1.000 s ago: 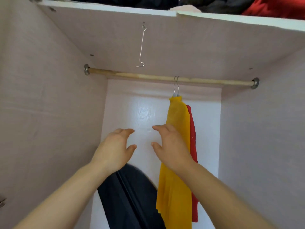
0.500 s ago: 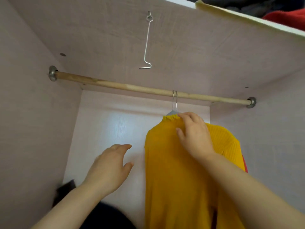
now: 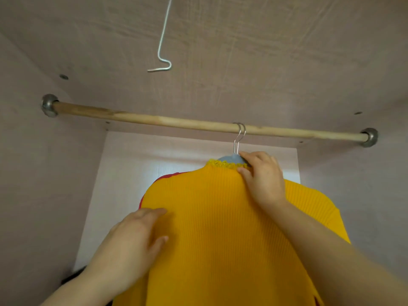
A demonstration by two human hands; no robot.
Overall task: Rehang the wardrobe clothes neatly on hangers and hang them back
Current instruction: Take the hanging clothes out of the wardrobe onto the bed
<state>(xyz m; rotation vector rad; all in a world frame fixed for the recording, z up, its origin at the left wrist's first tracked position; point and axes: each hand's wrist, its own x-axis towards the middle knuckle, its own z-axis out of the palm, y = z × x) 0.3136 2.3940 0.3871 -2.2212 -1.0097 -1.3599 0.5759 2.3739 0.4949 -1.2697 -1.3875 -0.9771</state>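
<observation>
Hanging off the wooden wardrobe rod (image 3: 154,119) by a blue hanger with a metal hook (image 3: 230,159), the ribbed mustard-yellow sweater (image 3: 209,217) faces me; right hand (image 3: 262,180) pinches its collar, left hand (image 3: 132,244) rests flat, fingers straight, on its shoulder.

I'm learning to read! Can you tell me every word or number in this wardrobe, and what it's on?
None: no word, number, brand or sign shows on the yellow sweater, the blue hanger, the wooden rail, the wire hook or the wardrobe walls. Any tag inside the sweater is hidden.
</observation>
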